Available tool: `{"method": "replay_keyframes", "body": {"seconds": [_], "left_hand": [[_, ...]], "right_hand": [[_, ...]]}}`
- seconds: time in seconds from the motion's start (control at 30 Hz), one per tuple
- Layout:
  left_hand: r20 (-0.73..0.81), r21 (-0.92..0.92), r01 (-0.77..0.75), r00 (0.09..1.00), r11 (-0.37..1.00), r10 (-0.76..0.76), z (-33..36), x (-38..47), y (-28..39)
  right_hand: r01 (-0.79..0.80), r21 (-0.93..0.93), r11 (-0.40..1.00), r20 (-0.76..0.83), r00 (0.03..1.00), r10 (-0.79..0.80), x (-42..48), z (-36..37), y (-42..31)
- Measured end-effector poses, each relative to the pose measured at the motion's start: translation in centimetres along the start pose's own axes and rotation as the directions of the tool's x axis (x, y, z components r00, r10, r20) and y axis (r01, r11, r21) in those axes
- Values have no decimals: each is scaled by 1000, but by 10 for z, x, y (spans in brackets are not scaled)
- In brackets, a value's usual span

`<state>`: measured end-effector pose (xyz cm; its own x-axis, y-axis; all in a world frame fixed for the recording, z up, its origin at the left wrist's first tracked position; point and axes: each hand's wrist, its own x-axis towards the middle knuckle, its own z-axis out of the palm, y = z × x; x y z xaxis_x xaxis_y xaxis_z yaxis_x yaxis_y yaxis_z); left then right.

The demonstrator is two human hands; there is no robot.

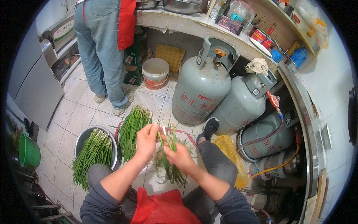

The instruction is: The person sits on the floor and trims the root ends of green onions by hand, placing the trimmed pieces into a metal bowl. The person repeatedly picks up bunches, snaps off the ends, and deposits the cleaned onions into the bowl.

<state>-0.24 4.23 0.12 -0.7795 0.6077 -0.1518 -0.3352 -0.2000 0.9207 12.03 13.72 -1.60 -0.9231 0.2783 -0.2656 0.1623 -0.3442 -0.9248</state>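
Note:
My right hand grips a few garlic chive stalks, pale ends up and green leaves hanging down. Thumb and fingers of my left hand pinch the upper end of one green stalk beside them. Just beyond my left hand, a large bundle of garlic chives lies on the floor. Further left, a metal basin holds another heap of chives, its leaves spilling over the near rim. Loose trimmings lie on the tiles below my hands, partly hidden by them.
Grey gas cylinders stand ahead and right, with a hose. A yellow plastic bag lies beside my right knee. A person in jeans stands at the counter. A white bucket and green bucket are on the floor.

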Motion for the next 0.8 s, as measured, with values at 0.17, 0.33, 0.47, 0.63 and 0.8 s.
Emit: {"method": "replay_keyframes", "body": {"seconds": [0.17, 0.33, 0.47, 0.63, 0.8], "left_hand": [[-269, 88, -301, 911, 949, 314, 4, 11, 11], [-87, 246, -127, 984, 961, 153, -16, 5, 20], [251, 121, 118, 957, 986, -145, -2, -8, 9], [389, 94, 314, 862, 945, -325, 0, -14, 4], [217, -100, 295, 938, 950, -269, 7, -15, 19]], "right_hand": [[-63, -74, 995, -125, 991, 53, -1, -3, -9], [-24, 4, 1000, -49, 998, 24, -6, -4, -18], [-20, 3, 1000, 29, 999, 20, -8, -1, -17], [-28, 5, 1000, 78, 997, 28, -4, -8, -7], [-7, 142, 990, 107, 994, -8, -3, -6, -15]]}}
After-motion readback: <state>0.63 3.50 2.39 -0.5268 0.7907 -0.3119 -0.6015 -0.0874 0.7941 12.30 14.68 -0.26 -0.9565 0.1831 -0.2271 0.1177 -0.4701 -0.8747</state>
